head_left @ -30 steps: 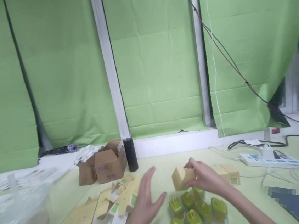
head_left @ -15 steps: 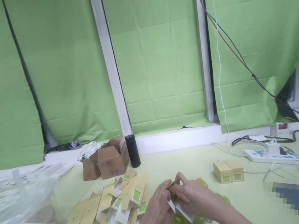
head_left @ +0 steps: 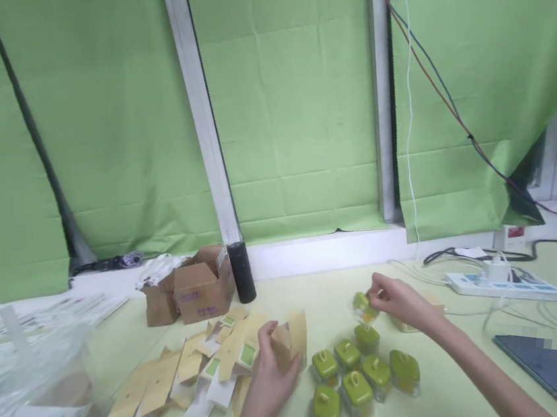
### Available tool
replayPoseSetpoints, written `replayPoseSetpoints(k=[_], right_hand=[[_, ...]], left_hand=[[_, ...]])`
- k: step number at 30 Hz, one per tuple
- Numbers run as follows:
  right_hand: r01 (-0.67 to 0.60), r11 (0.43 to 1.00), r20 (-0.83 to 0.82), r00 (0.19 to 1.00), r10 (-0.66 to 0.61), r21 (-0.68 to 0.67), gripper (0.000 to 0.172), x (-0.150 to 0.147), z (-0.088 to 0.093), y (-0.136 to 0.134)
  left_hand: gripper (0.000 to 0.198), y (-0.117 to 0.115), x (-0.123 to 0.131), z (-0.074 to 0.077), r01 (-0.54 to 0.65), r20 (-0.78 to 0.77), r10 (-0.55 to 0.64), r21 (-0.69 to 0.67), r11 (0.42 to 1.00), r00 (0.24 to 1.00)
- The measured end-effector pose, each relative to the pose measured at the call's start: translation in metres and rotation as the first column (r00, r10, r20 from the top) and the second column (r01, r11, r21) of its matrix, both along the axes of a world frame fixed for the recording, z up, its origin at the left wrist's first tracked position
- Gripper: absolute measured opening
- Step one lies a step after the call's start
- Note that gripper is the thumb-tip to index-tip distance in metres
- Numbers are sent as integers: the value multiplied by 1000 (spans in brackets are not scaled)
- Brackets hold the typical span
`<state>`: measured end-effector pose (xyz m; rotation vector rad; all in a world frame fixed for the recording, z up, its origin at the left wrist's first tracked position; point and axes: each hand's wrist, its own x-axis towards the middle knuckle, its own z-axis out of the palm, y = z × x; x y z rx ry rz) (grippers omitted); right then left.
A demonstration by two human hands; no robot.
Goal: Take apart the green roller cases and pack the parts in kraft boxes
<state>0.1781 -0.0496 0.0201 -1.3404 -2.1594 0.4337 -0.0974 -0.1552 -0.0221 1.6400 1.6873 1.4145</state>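
Observation:
My left hand [head_left: 274, 374] is closed around a small tan cardboard box [head_left: 294, 339] whose flap stands up. Further right and higher, my right hand [head_left: 389, 296] pinches a small clear container with a green lid [head_left: 362, 303], raised just behind a group of similar ones. That group of green-lidded containers [head_left: 358, 388] stands on the table between my hands, several in loose rows, each lid with a small loop on top. Left of my left hand lies a pile of flattened or part-folded tan boxes [head_left: 192, 365] with green windows.
An assembled tan box [head_left: 403, 324] sits partly behind my right forearm. A power strip [head_left: 504, 285] with cables and a dark flat tablet-like object [head_left: 540, 369] are at the right. An open brown carton [head_left: 203, 290], a black cylinder [head_left: 242, 274] and a clear plastic bag [head_left: 52, 370] are at the left.
My hands have moved apart from working together on a box. The right has gone right and up and now holds a green-lidded container; the left keeps the box, with its flap up.

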Motion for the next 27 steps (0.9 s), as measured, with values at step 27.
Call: replayPoseSetpoints(k=[27], right_hand=[[-342,342,295,938,185,875,30,-76,-56,-54]], left_hand=[[24,-3,26,23,318,927,-13,-116,941,374]])
